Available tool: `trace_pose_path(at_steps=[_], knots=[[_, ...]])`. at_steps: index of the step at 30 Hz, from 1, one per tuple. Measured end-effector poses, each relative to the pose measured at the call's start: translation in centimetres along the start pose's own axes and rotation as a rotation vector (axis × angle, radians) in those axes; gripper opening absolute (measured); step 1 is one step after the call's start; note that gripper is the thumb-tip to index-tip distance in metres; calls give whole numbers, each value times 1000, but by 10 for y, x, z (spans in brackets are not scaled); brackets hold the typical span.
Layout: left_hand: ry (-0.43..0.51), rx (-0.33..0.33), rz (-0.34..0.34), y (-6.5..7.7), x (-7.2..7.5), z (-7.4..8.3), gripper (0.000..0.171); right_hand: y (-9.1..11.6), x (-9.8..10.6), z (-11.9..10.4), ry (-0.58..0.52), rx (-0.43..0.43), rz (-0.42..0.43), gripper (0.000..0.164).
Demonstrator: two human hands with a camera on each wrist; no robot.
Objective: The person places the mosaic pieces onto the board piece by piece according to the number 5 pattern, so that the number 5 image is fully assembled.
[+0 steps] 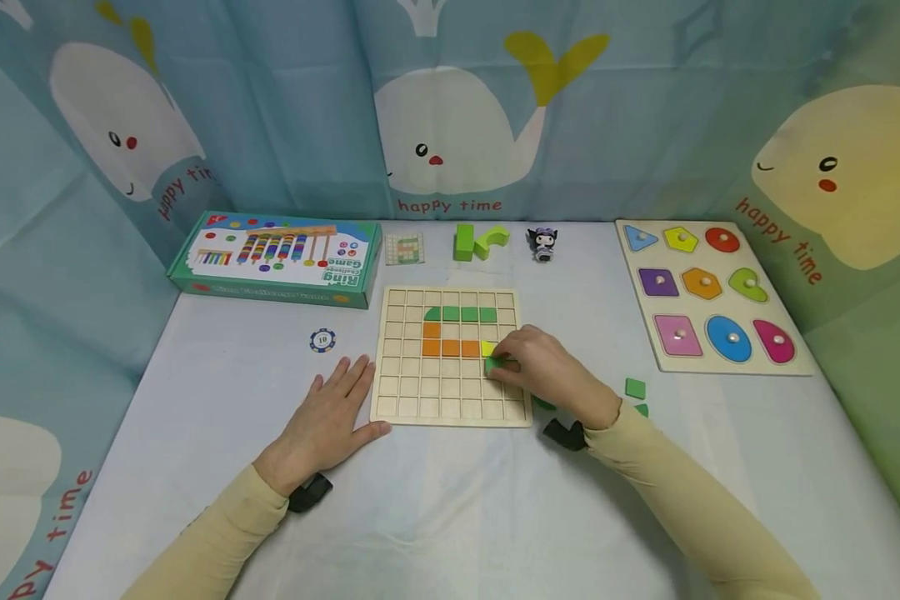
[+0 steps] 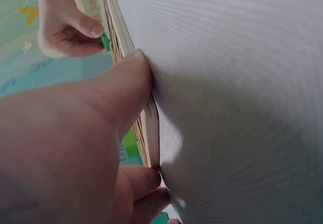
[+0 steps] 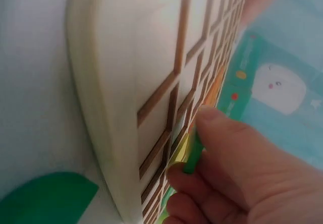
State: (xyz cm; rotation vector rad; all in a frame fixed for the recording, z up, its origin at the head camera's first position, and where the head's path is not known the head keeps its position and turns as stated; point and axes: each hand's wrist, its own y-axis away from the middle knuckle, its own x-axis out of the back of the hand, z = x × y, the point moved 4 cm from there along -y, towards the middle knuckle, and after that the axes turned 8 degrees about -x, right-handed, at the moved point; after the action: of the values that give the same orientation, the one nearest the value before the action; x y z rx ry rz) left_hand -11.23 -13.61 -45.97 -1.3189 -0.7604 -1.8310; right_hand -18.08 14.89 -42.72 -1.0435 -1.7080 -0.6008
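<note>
A wooden grid board point(image 1: 450, 408) lies mid-table, with a row of green tiles point(image 1: 470, 314), several orange tiles point(image 1: 452, 348) and a yellow tile point(image 1: 487, 348) in its cells. Between thumb and fingers my right hand point(image 1: 543, 371) pinches a green tile point(image 3: 194, 153) over the board, just below the yellow one. At the board's left edge my left hand point(image 1: 328, 421) lies flat, its thumb and fingertips touching the rim point(image 2: 151, 133). The shape of the pinched tile is partly hidden by the fingers.
Loose green tiles point(image 1: 635, 388) lie right of the board, one partly under my right wrist. A poker chip point(image 1: 322, 340) is at left. Behind stand a game box point(image 1: 273, 258), a pattern card point(image 1: 404, 248), green blocks point(image 1: 464, 242) and a figurine point(image 1: 543, 244). A shape puzzle point(image 1: 712, 300) lies right.
</note>
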Motion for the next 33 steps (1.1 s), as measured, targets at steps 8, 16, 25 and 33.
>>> trace_pose_path(at_steps=[8, 16, 25, 33], knots=[[5, -8, 8, 0, 1, 1, 86, -1, -5, -5, 51, 116, 41, 25], [0, -6, 6, 1, 0, 0, 87, 0, -8, -1, 20, 165, 83, 22], [6, -6, 4, 0, -2, 0, 87, 22, 20, 40, -56, -10, 132, 10], [2, -2, 5, 0, 1, 0, 88, 72, 46, 90, -55, -234, 148, 18]])
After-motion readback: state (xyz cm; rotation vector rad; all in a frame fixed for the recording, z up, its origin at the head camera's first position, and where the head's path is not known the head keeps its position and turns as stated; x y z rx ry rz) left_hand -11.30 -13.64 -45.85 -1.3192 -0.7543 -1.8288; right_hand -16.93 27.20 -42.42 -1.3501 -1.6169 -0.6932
